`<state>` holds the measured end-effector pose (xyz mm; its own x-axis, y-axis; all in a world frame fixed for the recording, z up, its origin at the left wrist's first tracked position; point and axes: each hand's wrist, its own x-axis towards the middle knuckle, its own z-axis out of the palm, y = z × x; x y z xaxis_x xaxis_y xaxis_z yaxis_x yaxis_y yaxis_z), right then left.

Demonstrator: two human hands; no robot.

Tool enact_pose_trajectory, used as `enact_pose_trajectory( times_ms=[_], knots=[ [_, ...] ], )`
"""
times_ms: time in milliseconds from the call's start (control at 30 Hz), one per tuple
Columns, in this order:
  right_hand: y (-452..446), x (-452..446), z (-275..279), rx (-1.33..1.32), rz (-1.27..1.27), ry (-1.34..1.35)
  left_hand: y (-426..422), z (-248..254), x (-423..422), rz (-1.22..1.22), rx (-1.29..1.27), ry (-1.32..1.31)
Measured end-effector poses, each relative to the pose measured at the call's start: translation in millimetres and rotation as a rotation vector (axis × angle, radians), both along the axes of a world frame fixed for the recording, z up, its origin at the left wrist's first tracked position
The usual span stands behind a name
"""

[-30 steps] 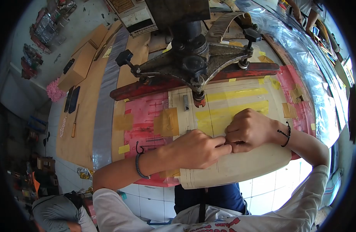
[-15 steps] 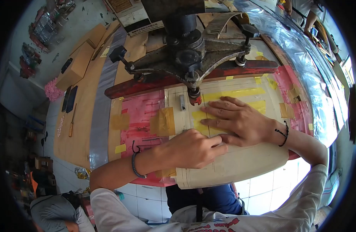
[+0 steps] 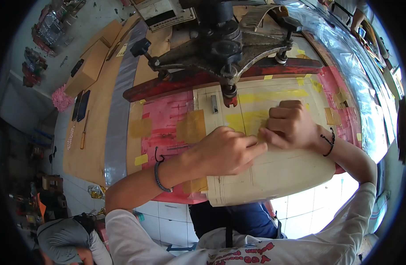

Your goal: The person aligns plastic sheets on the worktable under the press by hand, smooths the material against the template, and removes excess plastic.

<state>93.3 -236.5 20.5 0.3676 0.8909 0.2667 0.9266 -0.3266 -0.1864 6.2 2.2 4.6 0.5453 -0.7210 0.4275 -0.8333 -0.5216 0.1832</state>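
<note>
The desk (image 3: 97,152) before me is bare wood in places, with a cardboard box (image 3: 85,73) left of the black metal clamp (image 3: 231,33) and clear plastic sheeting (image 3: 344,55) to its right; white floor tiles (image 3: 173,226) show on my side of it. Also on my side of the clamp lies the pale sheet (image 3: 282,174), cream, thinly ruled, crossed by yellow strips (image 3: 273,95). Over it, my left hand (image 3: 229,151) and right hand (image 3: 291,126) are curled closed, close together; I can't tell whether they pinch anything.
</note>
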Motion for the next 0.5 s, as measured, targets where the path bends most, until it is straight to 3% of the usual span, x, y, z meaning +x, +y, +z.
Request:
enact_pose_trajectory(
  times_ms=[67,167,500],
  knots=[
    [-4.7,2.1,-0.4,-0.112,0.003,0.113,-0.3,2.2,1.3,0.017,0.000,0.001],
    [10.7,15.5,-4.6,0.251,0.388,0.119,0.9,7.4,0.8,-0.033,-0.006,0.033],
    [15.2,11.7,-10.4,0.227,0.373,0.108,-1.5,7.7,-2.3,-0.063,0.021,0.090]
  ],
)
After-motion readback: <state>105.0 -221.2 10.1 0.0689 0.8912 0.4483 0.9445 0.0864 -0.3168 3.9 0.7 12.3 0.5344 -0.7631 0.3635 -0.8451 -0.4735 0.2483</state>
